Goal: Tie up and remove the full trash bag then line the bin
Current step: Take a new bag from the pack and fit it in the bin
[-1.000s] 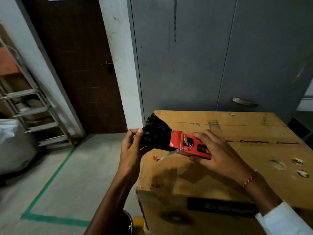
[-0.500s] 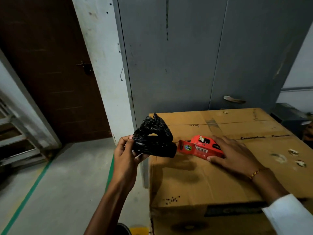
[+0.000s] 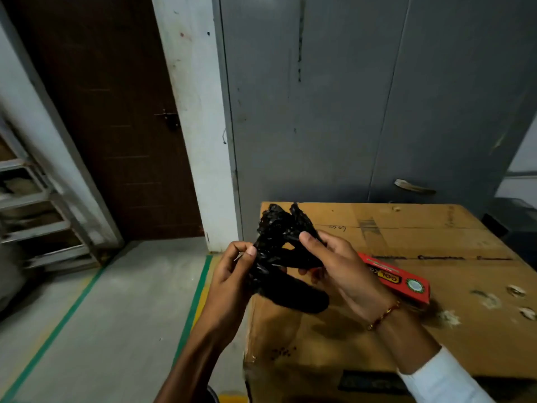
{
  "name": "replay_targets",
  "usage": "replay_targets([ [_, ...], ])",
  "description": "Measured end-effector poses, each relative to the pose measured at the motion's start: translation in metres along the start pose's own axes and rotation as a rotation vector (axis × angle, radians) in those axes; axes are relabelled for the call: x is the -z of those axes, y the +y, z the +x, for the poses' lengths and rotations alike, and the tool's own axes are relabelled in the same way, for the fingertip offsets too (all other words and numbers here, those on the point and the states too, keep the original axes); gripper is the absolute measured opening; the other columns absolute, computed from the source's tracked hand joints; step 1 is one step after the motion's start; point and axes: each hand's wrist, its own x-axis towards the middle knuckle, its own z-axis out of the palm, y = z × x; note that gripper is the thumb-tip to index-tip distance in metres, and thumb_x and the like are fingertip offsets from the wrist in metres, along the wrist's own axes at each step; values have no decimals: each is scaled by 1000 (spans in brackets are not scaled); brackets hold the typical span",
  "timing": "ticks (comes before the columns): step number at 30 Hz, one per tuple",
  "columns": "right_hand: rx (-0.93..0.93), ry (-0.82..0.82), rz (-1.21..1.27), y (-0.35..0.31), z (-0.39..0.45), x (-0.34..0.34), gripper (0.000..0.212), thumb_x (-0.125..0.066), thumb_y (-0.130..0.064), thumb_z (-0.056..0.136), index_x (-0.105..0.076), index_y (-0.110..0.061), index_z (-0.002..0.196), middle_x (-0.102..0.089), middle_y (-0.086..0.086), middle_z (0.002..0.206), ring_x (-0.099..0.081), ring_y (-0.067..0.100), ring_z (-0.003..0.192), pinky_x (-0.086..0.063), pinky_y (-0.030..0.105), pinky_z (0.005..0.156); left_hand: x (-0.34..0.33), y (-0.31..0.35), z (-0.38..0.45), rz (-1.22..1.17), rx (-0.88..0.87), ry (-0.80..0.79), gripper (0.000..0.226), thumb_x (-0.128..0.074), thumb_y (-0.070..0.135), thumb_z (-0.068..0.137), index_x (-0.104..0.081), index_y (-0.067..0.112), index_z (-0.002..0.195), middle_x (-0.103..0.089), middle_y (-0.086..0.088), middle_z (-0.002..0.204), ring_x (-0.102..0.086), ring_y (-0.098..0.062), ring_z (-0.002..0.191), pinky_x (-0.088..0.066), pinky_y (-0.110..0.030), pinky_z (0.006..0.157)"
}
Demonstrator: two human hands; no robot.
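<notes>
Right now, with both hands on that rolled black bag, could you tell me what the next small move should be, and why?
Probably pull the hands apart to unfurl it. The black bag is still a crumpled roll, pinched by the left hand and the right hand, and the red box already lies on the cardboard carton.

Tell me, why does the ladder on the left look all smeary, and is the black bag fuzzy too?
In the head view, the ladder at the left edge is streaked with motion blur; the rolled lower part of the black bag is soft too, while its crinkled top looks sharper; the room is dim, with a shadow on the cardboard box.
</notes>
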Motion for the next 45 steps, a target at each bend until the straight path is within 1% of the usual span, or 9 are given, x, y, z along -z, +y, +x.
replay_targets([
  [6, 24, -4, 242, 0, 18, 3, 16, -59, -11, 93, -68, -13, 107, -73, 3, 84, -64, 18, 77, -50, 31, 71, 5, 1, -22, 213, -47, -4, 22, -59, 28, 93, -56, 13, 109, -63, -17, 85, -64, -23, 65, -52, -30, 61],
  [13, 12, -7, 587, -14, 34, -2, 15, -49, -9, 98, -63, -11, 100, -61, 5, 68, -58, 18, 59, -48, 27, 55, 37, -7, -55, 619, 65, -82, 26, -66, 15, 89, -60, 24, 112, -69, 5, 88, -65, -10, 79, -48, -21, 67],
  [22, -190, -169, 881, -8, 55, -52, 23, -37, -15, 98, -47, -17, 77, -43, -2, 62, -34, 10, 44, -36, 28, 58, 114, -61, -132, 992, 125, 291, 9, -52, 24, 93, -59, 18, 93, -63, 3, 62, -63, -14, 55, -53, -39, 58],
  [26, -186, -177, 921, -15, 57, -76, 23, -36, -16, 98, -46, -18, 77, -42, -3, 63, -30, 10, 44, -34, 25, 55, 149, -82, -163, 1058, 184, 353, 40, -49, 21, 83, -42, 55, 104, -61, 17, 59, -57, -5, 46, -53, -35, 55],
  [29, -112, -152, 854, -13, 59, -102, 21, -39, -16, 98, -50, -19, 81, -42, -2, 63, -30, 10, 43, -35, 25, 52, 167, -79, -173, 986, 392, 229, 67, -60, 29, 89, -22, 69, 128, -65, 17, 89, -63, -5, 79, -54, -29, 76],
  [33, -11, -75, 613, 16, 53, -154, 17, -41, -10, 99, -57, -14, 96, -46, 2, 62, -37, 11, 45, -37, 27, 51, 204, -63, -167, 904, 568, 173, 118, -69, 72, 59, -15, 24, 152, -34, 4, 144, -39, -17, 133, -40, -25, 101],
  [38, -52, -65, 359, 64, 36, -224, 18, -47, -8, 97, -64, -12, 98, -63, -1, 65, -54, 19, 63, -46, 31, 61, 231, -1, -136, 608, 290, 451, 33, -58, 30, 94, -56, 19, 126, -61, -10, 127, -65, -18, 103, -53, -29, 84],
  [42, -107, -184, 215, 90, 18, -276, 23, -50, -11, 98, -67, -24, 106, -74, -9, 97, -68, 10, 95, -51, 26, 87, 242, 47, -114, 126, 300, 391, 44, -49, 50, 94, -61, 14, 116, -67, -15, 107, -67, -27, 89, -55, -47, 85],
  [45, -116, -251, 150, 97, 5, -303, 22, -49, -9, 98, -64, -21, 110, -72, -5, 93, -68, 3, 81, -51, 19, 75, 256, 58, -105, 86, 419, 254, 53, -47, 62, 90, -64, 19, 115, -68, -12, 106, -68, -28, 96, -58, -44, 82],
])
